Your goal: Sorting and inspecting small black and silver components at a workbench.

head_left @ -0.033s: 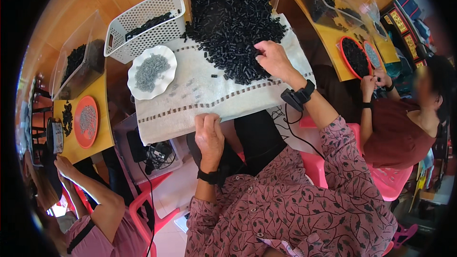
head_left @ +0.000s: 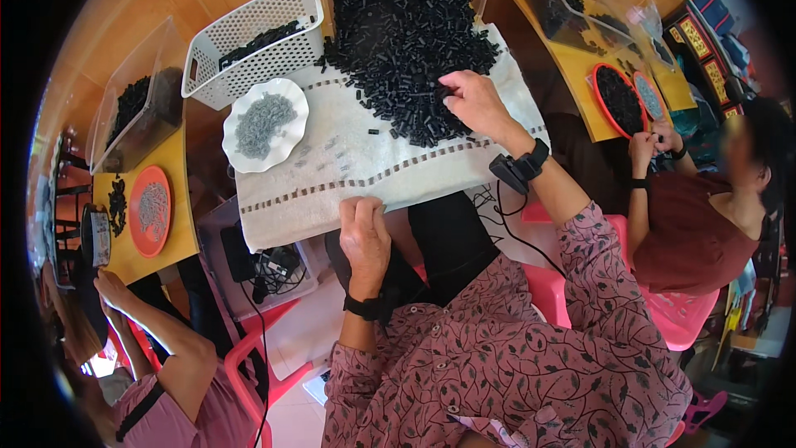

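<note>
A large pile of short black tube-like pieces [head_left: 406,41] spreads over the white cloth [head_left: 332,149] on the table before me. At the pile's right edge my right hand [head_left: 479,104] is closed, thumb and fingers pinched among the pieces; what they hold is too dark to make out. My left hand [head_left: 363,232] is at the table's front edge, fingers curled together, and anything inside them is hidden. A white wavy-rimmed plate [head_left: 290,141] to the left carries a heap of small greyish clear pieces [head_left: 264,124].
A white perforated basket [head_left: 249,75] with black pieces stands at the back left. One person [head_left: 174,373] sits at the left table with an orange plate [head_left: 163,241]. Another person [head_left: 688,232] works at the right beside a red-rimmed tray [head_left: 599,99]. Cables [head_left: 282,274] lie in a bin below.
</note>
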Demonstrator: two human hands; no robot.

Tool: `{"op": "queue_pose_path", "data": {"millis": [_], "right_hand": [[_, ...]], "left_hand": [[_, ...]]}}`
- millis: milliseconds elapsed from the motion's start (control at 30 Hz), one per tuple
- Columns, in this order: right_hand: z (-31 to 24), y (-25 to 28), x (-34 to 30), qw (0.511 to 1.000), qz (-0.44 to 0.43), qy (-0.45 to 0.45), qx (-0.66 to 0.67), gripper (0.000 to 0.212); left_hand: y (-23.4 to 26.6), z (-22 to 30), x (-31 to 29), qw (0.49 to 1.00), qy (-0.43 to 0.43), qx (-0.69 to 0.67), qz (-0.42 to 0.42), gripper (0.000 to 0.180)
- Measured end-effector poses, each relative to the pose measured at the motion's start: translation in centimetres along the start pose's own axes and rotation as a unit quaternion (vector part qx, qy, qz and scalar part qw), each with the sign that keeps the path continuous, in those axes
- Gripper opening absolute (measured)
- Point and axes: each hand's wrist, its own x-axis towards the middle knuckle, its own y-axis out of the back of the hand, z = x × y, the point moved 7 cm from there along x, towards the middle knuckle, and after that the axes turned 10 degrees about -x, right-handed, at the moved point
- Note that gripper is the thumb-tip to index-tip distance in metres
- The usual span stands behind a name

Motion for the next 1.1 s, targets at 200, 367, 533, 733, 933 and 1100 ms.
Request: {"op": "queue_pose_path", "data": {"millis": [200, 367, 533, 733, 933, 1100], "right_hand": [[-0.6, 1.3, -0.9, 0.989, -0.017, 0.001, 0.149, 0.036], [2.3, 2.3, -3.0, 0.998, -0.037, -0.04, -0.005, 0.047], [4.6, 0.9, -5.3, 0.985, -0.109, -0.086, -0.1, 0.054], [4.1, -0.7, -4.9, 0.989, -0.109, -0.091, -0.051, 0.039], [1.9, -2.0, -4.4, 0.981, -0.096, -0.137, 0.1, 0.031], [0.6, -1.8, -4.4, 0.981, -0.019, -0.046, 0.185, 0.032]], "left_hand": [[0.0, -0.2, -0.1, 1.0, 0.013, -0.007, 0.001, 0.012], [0.1, -0.2, -0.1, 1.0, 0.015, -0.007, 0.0, 0.012], [0.0, -0.2, -0.1, 1.0, 0.016, -0.007, 0.003, 0.012], [0.0, -0.2, -0.1, 1.0, 0.001, -0.003, 0.014, 0.012], [0.3, -0.2, -0.2, 1.0, 0.006, -0.002, 0.015, 0.012], [0.1, -0.3, -0.2, 1.0, 0.011, -0.008, 0.004, 0.012]]}}
